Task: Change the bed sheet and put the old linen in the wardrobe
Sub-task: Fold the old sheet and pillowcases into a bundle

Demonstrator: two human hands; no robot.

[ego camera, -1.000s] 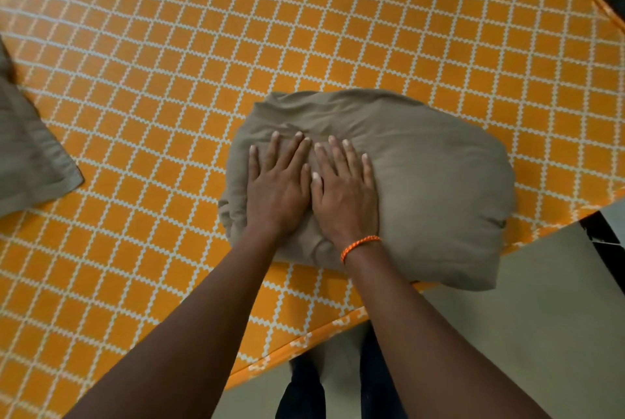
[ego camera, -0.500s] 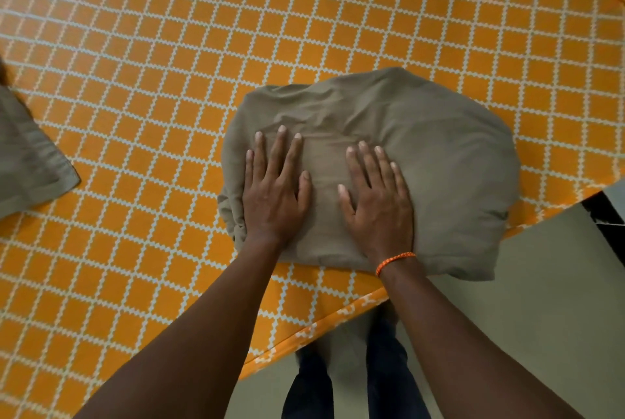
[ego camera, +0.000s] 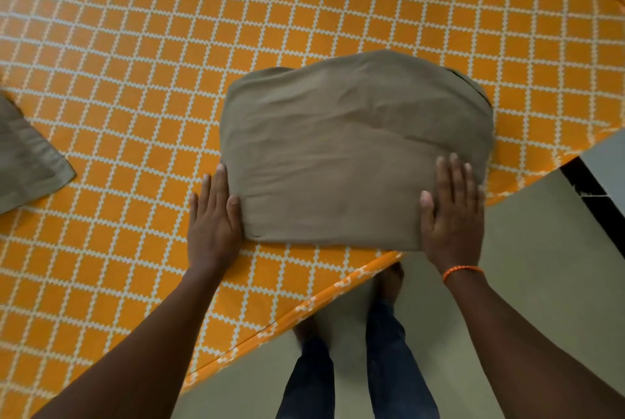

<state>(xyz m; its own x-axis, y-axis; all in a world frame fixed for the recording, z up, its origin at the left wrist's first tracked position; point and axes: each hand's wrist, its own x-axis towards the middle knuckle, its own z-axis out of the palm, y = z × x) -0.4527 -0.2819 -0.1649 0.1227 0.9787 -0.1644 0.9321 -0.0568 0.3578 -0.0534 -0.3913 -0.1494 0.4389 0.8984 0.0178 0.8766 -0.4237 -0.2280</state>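
Observation:
A folded grey-brown sheet (ego camera: 351, 148) lies on the bed near its front corner, on the orange sheet with a white lattice pattern (ego camera: 135, 46). My left hand (ego camera: 213, 215) lies flat on the orange sheet with straight fingers, touching the bundle's left edge. My right hand (ego camera: 451, 212), with an orange band at the wrist, rests flat on the bundle's right front corner, fingers straight.
Another grey-brown piece of linen (ego camera: 27, 161) lies at the left edge of the bed. The bed's piped edge (ego camera: 304, 307) runs diagonally below the bundle. My legs in dark trousers (ego camera: 355, 368) stand on the pale floor. A dark object (ego camera: 595, 195) sits at the right.
Both hands slid apart from the middle of the folded sheet to its left and right sides. The bundle looks flatter and smoother.

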